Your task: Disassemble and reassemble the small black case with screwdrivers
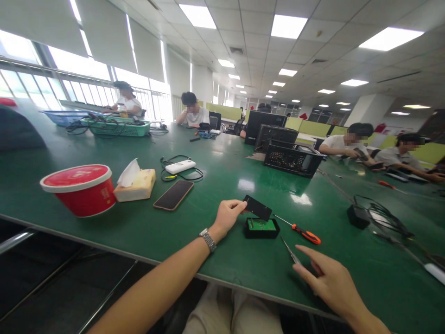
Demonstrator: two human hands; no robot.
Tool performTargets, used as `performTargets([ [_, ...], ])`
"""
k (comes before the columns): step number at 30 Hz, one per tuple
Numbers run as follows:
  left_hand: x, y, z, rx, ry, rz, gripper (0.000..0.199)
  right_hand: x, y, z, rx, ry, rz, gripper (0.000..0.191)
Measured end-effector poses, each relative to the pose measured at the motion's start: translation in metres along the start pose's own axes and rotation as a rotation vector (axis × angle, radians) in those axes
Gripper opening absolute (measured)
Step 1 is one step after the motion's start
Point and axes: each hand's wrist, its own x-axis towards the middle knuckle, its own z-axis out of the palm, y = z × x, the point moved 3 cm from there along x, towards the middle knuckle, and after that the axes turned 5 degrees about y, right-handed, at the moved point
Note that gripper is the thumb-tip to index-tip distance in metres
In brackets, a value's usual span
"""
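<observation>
With the left hand (227, 215) pinching the black cover (257, 207) at its 9 o'clock edge above the open case (261, 228) on the desk (215, 176), lift it level, while the right hand's (330, 280) loosely spread fingers reach the tweezers (291, 253).

Bright, even light comes from ceiling panels (288, 25) at twelve to two o'clock and windows (52, 88) at ten o'clock, which are blown out white. The glossy table (222, 171) mirrors the panels as pale glare patches near centre. Shadows are soft. Wide-angle distortion bends lines toward the edges. Distant faces are blurred; the foreground is sharp.
</observation>
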Motion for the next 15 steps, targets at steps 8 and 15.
performTargets([
  [8, -0.002, 0.002, 0.003, -0.090, -0.067, -0.025, 0.030, 0.079, -0.073, -0.008, -0.148, 0.234, -0.155, 0.057],
  [15, -0.007, 0.004, 0.005, -0.122, -0.154, -0.038, 0.033, 0.108, -0.100, 0.005, -0.370, 0.053, -0.131, 0.041],
])
